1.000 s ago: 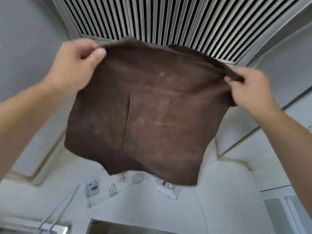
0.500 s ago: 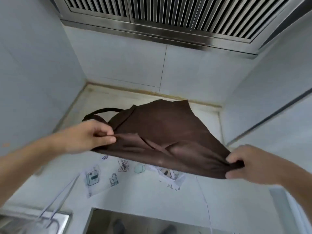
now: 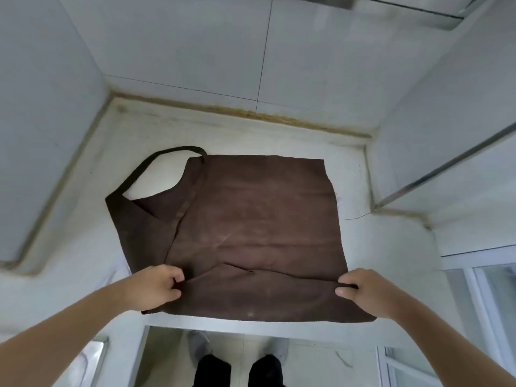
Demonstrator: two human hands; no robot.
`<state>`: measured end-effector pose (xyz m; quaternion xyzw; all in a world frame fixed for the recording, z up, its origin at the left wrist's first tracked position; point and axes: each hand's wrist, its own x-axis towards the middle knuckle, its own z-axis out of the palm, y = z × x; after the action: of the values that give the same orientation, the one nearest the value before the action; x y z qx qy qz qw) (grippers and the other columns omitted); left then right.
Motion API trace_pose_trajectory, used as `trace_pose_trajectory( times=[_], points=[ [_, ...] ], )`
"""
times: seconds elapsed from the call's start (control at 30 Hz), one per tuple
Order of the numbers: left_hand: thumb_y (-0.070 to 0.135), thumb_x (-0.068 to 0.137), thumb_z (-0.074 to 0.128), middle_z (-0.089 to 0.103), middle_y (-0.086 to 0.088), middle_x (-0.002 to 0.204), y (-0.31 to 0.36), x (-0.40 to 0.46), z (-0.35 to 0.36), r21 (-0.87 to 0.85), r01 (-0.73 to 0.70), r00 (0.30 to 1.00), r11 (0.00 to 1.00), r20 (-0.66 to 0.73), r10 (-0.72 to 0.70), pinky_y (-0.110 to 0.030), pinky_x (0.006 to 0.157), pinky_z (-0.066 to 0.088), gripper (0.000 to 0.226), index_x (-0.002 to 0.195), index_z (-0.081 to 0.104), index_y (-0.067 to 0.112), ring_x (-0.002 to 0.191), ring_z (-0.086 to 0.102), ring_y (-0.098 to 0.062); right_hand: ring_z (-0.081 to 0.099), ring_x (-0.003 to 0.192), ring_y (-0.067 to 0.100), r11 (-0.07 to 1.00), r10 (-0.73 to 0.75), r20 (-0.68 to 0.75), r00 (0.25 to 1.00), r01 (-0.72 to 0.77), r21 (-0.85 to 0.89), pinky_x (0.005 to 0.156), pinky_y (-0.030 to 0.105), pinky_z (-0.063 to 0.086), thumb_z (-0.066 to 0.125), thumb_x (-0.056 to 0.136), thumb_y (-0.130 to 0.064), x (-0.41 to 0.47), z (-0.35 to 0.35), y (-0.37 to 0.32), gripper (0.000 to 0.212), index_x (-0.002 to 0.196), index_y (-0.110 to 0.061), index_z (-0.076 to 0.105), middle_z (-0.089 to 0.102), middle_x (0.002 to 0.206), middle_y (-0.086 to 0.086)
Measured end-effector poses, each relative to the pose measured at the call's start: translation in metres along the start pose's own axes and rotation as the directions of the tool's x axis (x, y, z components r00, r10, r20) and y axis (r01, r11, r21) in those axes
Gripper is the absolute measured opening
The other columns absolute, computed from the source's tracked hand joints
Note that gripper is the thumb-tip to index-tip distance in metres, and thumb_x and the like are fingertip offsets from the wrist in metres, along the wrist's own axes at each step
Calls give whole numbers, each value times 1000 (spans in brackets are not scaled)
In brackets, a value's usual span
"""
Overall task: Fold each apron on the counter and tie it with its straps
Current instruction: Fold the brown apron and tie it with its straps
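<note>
At the tabletop's (image 3: 385, 247) near edge, my left hand (image 3: 155, 287) and right hand (image 3: 363, 291) are pinching the apron's (image 3: 251, 219) fold; I'm judging another fold comes next.

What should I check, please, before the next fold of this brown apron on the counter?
1. Apron lies on the counter: ok.
2. Left hand pinches the near fold: ok.
3. Right hand pinches the near fold: ok.
4. Cloth is smooth: not ok, a crease runs along the near part.
5. Neck strap is tucked in: not ok, it loops out at far left.
6. Waist straps are free for tying: cannot tell, none show.
</note>
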<state>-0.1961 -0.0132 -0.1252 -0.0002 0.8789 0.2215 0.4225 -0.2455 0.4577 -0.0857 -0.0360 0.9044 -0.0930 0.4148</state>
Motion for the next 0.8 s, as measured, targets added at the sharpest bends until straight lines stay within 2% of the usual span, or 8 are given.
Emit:
trace_pose_trajectory(
  times=[0.13, 0.2, 0.27, 0.33, 0.47, 0.57, 0.63, 0.8],
  points=[
    [42, 101, 63, 70, 8, 89, 10, 0, -6, -111, -8, 998, 994, 58, 14, -19, 79, 49, 11, 100, 66, 31, 83, 66, -7, 49, 74, 16, 995, 49, 53, 997, -44, -94, 69, 25, 38, 54, 104, -35, 5, -10, -11, 38, 73, -17, 44, 53, 83, 0],
    [42, 104, 56, 73, 9, 94, 8, 5, -7, -130, 7, 1000, 991, 15, -5, -22, 86, 52, 11, 111, 63, 36, 88, 68, -6, 55, 88, 16, 975, 112, 7, 994, -109, -193, 80, 26, 45, 51, 105, -36, 10, -15, -16, 26, 83, -27, 60, 61, 100, -3],
    [38, 108, 50, 73, 8, 89, 0, 14, -9, -93, 50, 993, 994, -105, -59, -25, 85, 56, 28, 135, 49, 36, 81, 70, -8, 57, 94, 17, 935, 210, -105, 972, -231, -268, 83, 30, 48, 45, 107, -36, 11, -18, -20, 21, 109, -29, 64, 57, 102, -6],
    [36, 108, 47, 71, 4, 85, -11, 21, -13, -25, 122, 971, 992, -203, -124, -30, 81, 61, 55, 157, 23, 31, 72, 69, -12, 57, 88, 16, 896, 277, -170, 946, -318, -309, 75, 29, 47, 41, 106, -32, 10, -16, -24, 19, 111, -29, 59, 51, 92, -10],
    [39, 105, 47, 71, -15, 116, -35, 25, -23, 42, 388, 878, 921, -320, -356, -42, 90, 58, 89, 161, -10, -1, 99, 72, -30, 58, 90, 15, 813, 420, -140, 897, -440, -382, 79, 30, 47, 40, 98, -19, 2, -6, -33, 19, 108, -28, 53, 50, 90, -9],
    [38, 101, 52, 67, -20, 128, -51, 19, -35, -58, 504, 798, 862, -350, -490, -46, 93, 54, 94, 159, -8, -7, 111, 68, -38, 58, 93, 16, 770, 489, -115, 865, -490, -408, 82, 31, 46, 40, 96, -18, -8, -2, -38, 27, 116, -29, 56, 49, 90, -10],
    [35, 102, 47, 62, -17, 136, -54, 9, -40, 55, 521, 807, 852, -355, -471, -45, 97, 52, 83, 159, 4, -6, 121, 64, -36, 58, 95, 17, 780, 475, -102, 874, -471, -412, 85, 32, 48, 39, 97, -21, -10, -3, -43, 23, 113, -29, 54, 50, 93, -10],
    [38, 104, 45, 65, -2, 121, -31, -1, -42, 291, 205, 924, 934, -372, -87, -37, 84, 55, 38, 137, 47, 19, 106, 67, -24, 64, 106, 22, 901, 326, -19, 945, -317, -295, 96, 37, 52, 43, 105, -44, 5, -13, -58, 33, 116, -25, 67, 68, 116, 0]
  ],
)
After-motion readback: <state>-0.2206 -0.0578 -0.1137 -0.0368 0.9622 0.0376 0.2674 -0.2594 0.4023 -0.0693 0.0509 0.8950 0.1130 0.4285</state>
